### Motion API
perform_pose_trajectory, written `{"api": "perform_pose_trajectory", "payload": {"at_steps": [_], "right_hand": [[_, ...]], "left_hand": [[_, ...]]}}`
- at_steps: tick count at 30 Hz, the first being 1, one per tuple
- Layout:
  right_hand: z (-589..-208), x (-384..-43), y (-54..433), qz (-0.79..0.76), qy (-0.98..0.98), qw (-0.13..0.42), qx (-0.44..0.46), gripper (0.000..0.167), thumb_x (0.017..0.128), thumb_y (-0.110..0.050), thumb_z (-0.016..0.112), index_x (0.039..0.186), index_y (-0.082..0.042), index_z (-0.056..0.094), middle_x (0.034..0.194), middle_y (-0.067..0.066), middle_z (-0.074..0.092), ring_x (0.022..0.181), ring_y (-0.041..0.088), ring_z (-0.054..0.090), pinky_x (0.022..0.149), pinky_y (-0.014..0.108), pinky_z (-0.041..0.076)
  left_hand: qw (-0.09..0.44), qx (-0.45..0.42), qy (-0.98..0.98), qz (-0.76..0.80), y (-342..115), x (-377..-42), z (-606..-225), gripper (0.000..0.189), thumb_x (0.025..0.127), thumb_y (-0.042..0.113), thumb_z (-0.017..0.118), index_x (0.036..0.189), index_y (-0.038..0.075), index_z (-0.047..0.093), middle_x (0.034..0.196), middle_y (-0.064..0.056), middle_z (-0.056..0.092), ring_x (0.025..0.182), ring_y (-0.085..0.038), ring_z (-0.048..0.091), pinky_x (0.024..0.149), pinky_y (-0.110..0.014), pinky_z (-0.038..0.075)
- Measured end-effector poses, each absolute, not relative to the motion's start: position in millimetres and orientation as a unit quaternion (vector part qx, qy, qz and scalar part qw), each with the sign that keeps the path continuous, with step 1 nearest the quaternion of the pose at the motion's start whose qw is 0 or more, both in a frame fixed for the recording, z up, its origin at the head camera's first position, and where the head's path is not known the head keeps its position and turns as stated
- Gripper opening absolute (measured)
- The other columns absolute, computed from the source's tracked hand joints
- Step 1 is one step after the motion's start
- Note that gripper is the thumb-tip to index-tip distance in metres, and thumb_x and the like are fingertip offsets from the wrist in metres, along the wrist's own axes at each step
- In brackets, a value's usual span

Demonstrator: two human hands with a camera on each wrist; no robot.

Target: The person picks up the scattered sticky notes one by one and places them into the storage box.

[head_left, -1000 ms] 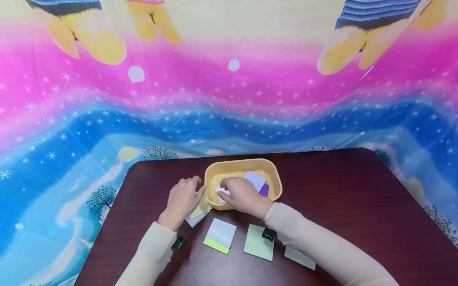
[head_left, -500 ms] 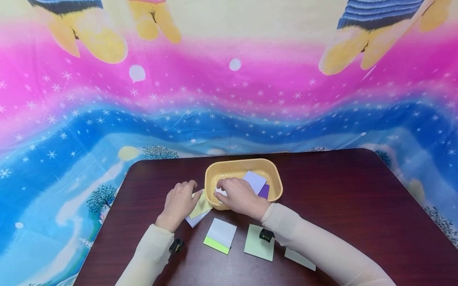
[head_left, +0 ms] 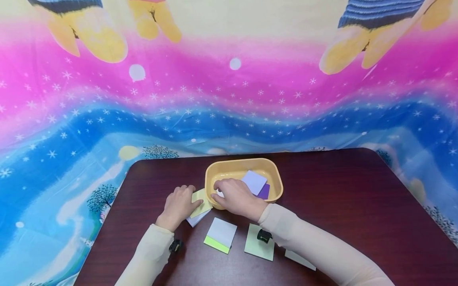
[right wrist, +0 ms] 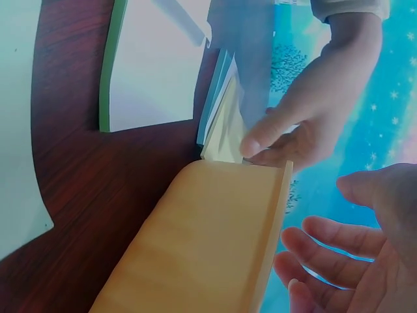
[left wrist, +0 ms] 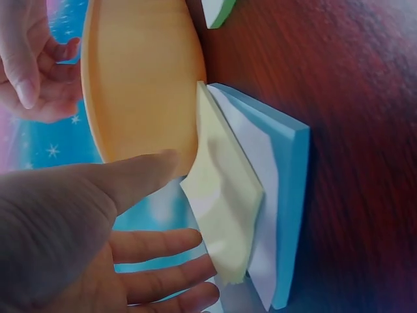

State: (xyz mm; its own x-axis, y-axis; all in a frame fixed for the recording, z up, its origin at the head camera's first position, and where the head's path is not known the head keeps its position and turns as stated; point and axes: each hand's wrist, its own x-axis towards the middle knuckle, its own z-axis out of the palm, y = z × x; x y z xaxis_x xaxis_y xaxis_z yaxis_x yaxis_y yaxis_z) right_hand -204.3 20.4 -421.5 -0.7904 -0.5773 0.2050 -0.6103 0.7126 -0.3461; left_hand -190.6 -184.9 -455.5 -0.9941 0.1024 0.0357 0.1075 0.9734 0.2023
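Note:
My left hand (head_left: 177,206) hovers at a pale yellow sticky-note pad (left wrist: 228,195), which lies over a white-topped blue pad (left wrist: 291,156) against the bin's left end. Its thumb and fingers are spread around the yellow pad's edge, not closed on it. Over the near left side of the yellow plastic bin (head_left: 243,161) is my right hand (head_left: 239,196), its fingers loosely bent and apart in the right wrist view. A white piece (head_left: 220,193) in the bin shows partly beneath it. Farther right in the bin lie a lavender pad (head_left: 255,182) and a purple pad (head_left: 264,192).
In front of the bin, a white-topped pad with a bright green strip (head_left: 221,232) lies on the dark wooden table (head_left: 332,190). Right of it are a pale green pad (head_left: 255,250) and another pad (head_left: 299,260), partly hidden by the right sleeve. A printed cloth (head_left: 229,99) hangs behind.
My left hand has drawn slightly back toward the near side, baring more of the yellow pad. My right hand has shifted a little left, covering more of the white piece.

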Motion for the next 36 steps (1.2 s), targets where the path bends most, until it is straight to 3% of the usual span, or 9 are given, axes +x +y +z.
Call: {"api": "perform_pose_trajectory", "payload": {"at_steps": [12, 21, 36], "right_hand": [[-421.6, -203.3, 17.1, 0.193, -0.925, 0.044, 0.325, 0.027, 0.096, -0.034, 0.068, 0.104, -0.01, 0.074, 0.094, 0.003, 0.076, 0.084, 0.019, 0.07, 0.072, 0.037, 0.056], [-421.9, -203.0, 17.5, 0.193, -0.923, 0.043, 0.329, 0.026, 0.096, -0.034, 0.068, 0.104, -0.01, 0.074, 0.093, 0.004, 0.076, 0.082, 0.019, 0.07, 0.071, 0.037, 0.055], [-421.3, -202.0, 17.3, 0.194, -0.922, 0.048, 0.331, 0.025, 0.096, -0.033, 0.068, 0.103, -0.009, 0.074, 0.092, 0.005, 0.076, 0.08, 0.019, 0.069, 0.069, 0.037, 0.055]], "left_hand": [[-0.009, -0.046, -0.994, -0.1, -188.1, -193.2, -464.8, 0.047, 0.082, 0.035, 0.083, 0.11, -0.001, 0.07, 0.093, -0.015, 0.065, 0.082, -0.028, 0.058, 0.066, -0.043, 0.052], [0.006, -0.042, -0.994, -0.102, -189.9, -195.5, -467.0, 0.044, 0.079, 0.034, 0.087, 0.103, 0.002, 0.069, 0.087, -0.012, 0.062, 0.077, -0.025, 0.054, 0.061, -0.038, 0.049], [0.016, -0.049, -0.991, -0.121, -191.5, -196.8, -466.6, 0.035, 0.081, 0.026, 0.086, 0.1, 0.004, 0.065, 0.08, -0.011, 0.068, 0.063, -0.02, 0.056, 0.054, -0.034, 0.045]]}}
